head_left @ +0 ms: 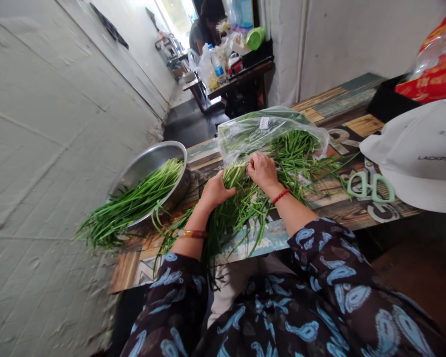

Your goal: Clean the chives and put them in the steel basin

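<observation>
My left hand (216, 191) is closed around a bunch of garlic chives (235, 173), pale stem ends pointing away from me and green leaves trailing toward the table's front edge. At the stem ends, the fingers of my right hand (262, 171) are pinched together; what they grip is too small to make out. Loose chives (256, 210) lie scattered under and beside both hands. Just beyond them rests a clear plastic bag (245, 131) with more chives (295, 144) spilling from its open right end. To the left, a steel basin (148, 156) holds a large pile of chives (144, 198).
Green-handled scissors (371, 186) and a white cap (419, 153) lie on the right of the patterned wooden table (271, 238). A black box (386, 96) with a red package (438, 74) stands behind. Another person (204, 29) sits near a cluttered far table (241, 77). A wall (40, 148) borders the left.
</observation>
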The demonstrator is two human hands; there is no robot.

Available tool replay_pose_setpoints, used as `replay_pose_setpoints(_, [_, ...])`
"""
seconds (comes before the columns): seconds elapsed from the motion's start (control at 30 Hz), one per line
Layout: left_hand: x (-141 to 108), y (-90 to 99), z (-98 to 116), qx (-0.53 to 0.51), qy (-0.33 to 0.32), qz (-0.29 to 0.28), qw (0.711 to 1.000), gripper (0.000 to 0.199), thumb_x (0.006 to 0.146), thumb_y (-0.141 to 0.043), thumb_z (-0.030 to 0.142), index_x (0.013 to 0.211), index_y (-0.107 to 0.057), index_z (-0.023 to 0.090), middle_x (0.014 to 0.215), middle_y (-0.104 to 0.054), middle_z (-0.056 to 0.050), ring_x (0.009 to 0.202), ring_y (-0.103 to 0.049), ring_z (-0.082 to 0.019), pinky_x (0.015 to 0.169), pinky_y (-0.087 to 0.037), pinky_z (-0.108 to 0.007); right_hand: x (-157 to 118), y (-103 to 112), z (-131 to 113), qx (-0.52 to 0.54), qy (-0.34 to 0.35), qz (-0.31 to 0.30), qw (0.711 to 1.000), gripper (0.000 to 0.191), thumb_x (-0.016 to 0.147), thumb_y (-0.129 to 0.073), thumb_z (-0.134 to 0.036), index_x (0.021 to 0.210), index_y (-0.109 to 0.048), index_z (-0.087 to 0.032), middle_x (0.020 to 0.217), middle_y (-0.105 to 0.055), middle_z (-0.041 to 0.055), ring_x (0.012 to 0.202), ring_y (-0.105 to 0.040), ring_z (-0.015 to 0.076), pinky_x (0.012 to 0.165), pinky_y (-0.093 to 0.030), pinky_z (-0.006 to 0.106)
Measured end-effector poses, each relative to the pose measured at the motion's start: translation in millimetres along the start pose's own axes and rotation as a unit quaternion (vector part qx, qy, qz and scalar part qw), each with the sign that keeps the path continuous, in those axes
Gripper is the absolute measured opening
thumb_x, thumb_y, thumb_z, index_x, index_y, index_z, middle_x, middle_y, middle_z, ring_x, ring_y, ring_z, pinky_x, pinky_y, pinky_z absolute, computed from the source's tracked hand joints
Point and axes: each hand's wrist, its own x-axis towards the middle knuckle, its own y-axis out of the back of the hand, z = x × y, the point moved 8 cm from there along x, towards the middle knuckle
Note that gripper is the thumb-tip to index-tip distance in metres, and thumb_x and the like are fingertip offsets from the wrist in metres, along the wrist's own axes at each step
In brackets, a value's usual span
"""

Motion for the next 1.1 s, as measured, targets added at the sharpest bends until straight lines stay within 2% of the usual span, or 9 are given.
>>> replay_pose_setpoints(0.1, [-7, -6.1, -3, 0.168, -0.001, -0.027, 0.985, 0.048, 0.072, -0.073, 0.033, 0.118, -0.061, 0.023, 0.099, -0.074, -0.008, 0.089, -0.069, -0.027, 0.075, -0.049, -0.032, 6, -2, 9, 0.053, 0.0, -0.035, 0.998, 0.018, 0.089, -0.051, -0.02, 0.091, -0.069, -0.017, 0.092, -0.073, 0.0091, 0.086, -0.063, 0.0224, 0.076, -0.042, 0.031])
replay_pose_setpoints(0.17, [-13, -8.3, -5, 0.23, -0.003, -0.02, 0.973, 0.049, 0.077, -0.069, 0.035, 0.124, -0.058, 0.023, 0.108, -0.074, -0.01, 0.095, -0.07, -0.029, 0.076, -0.049, -0.033, 8, 3, 10, 0.089, 0.006, -0.023, 0.996, 0.021, 0.091, -0.05, -0.024, 0.091, -0.07, -0.017, 0.09, -0.073, 0.0075, 0.084, -0.064, 0.0207, 0.077, -0.043, 0.03])
replay_pose_setpoints(0.27, [-20, -10.7, 0, 0.262, -0.029, 0.005, 0.965, 0.05, 0.083, -0.063, 0.036, 0.129, -0.055, 0.02, 0.118, -0.071, -0.013, 0.103, -0.068, -0.03, 0.081, -0.049, -0.037, 4, 11, -6, 0.098, 0.071, -0.008, 0.993, 0.022, 0.093, -0.05, -0.025, 0.091, -0.071, -0.017, 0.093, -0.072, 0.0073, 0.087, -0.063, 0.0197, 0.079, -0.042, 0.029])
replay_pose_setpoints(0.4, [-24, -15.2, 3, 0.287, -0.042, 0.017, 0.957, 0.05, 0.085, -0.061, 0.034, 0.131, -0.054, 0.016, 0.116, -0.07, -0.014, 0.105, -0.066, -0.031, 0.084, -0.047, -0.038, -9, 5, -33, 0.021, 0.152, -0.048, 0.987, 0.018, 0.092, -0.054, -0.024, 0.09, -0.07, -0.019, 0.095, -0.07, 0.0078, 0.088, -0.061, 0.021, 0.079, -0.04, 0.031])
replay_pose_setpoints(0.63, [-30, -25.7, 11, 0.324, -0.083, -0.005, 0.942, 0.048, 0.087, -0.059, 0.033, 0.131, -0.051, 0.015, 0.113, -0.067, -0.015, 0.105, -0.062, -0.031, 0.085, -0.043, -0.041, -17, 1, -42, -0.102, 0.163, -0.086, 0.978, 0.016, 0.092, -0.054, -0.021, 0.087, -0.069, -0.019, 0.094, -0.07, 0.0089, 0.092, -0.06, 0.024, 0.081, -0.036, 0.036])
replay_pose_setpoints(0.8, [-34, -28.6, 16, 0.324, -0.096, -0.022, 0.941, 0.042, 0.091, -0.053, 0.03, 0.131, -0.051, 0.016, 0.112, -0.065, -0.016, 0.106, -0.06, -0.03, 0.086, -0.041, -0.042, -17, -6, -38, -0.139, 0.132, -0.109, 0.975, 0.011, 0.088, -0.055, -0.018, 0.088, -0.066, -0.017, 0.096, -0.069, 0.0123, 0.091, -0.058, 0.0257, 0.08, -0.034, 0.037])
replay_pose_setpoints(0.9, [-35, -29.4, 19, 0.326, -0.098, -0.034, 0.94, 0.046, 0.092, -0.053, 0.03, 0.136, -0.047, 0.017, 0.114, -0.065, -0.015, 0.107, -0.059, -0.03, 0.087, -0.04, -0.041, -16, -11, -34, -0.14, 0.105, -0.101, 0.979, 0.011, 0.086, -0.054, -0.016, 0.091, -0.064, -0.016, 0.098, -0.069, 0.0138, 0.092, -0.058, 0.027, 0.081, -0.035, 0.038])
replay_pose_setpoints(1.0, [-37, -29.1, 24, 0.329, -0.112, -0.046, 0.937, 0.046, 0.092, -0.052, 0.027, 0.136, -0.047, 0.017, 0.112, -0.065, -0.014, 0.106, -0.059, -0.029, 0.085, -0.04, -0.041, -11, -8, -19, -0.135, 0.058, -0.065, 0.987, 0.012, 0.087, -0.053, -0.018, 0.092, -0.063, -0.016, 0.099, -0.069, 0.0149, 0.095, -0.059, 0.0289, 0.082, -0.037, 0.039])
replay_pose_setpoints(1.1, [-43, -28.2, 29, 0.323, -0.141, -0.052, 0.934, 0.045, 0.089, -0.057, 0.025, 0.133, -0.049, 0.019, 0.113, -0.065, -0.014, 0.105, -0.059, -0.03, 0.084, -0.04, -0.041, -1, 7, 13, -0.132, -0.03, 0.002, 0.991, 0.017, 0.088, -0.05, -0.02, 0.09, -0.065, -0.015, 0.098, -0.071, 0.0176, 0.093, -0.061, 0.0302, 0.08, -0.042, 0.039])
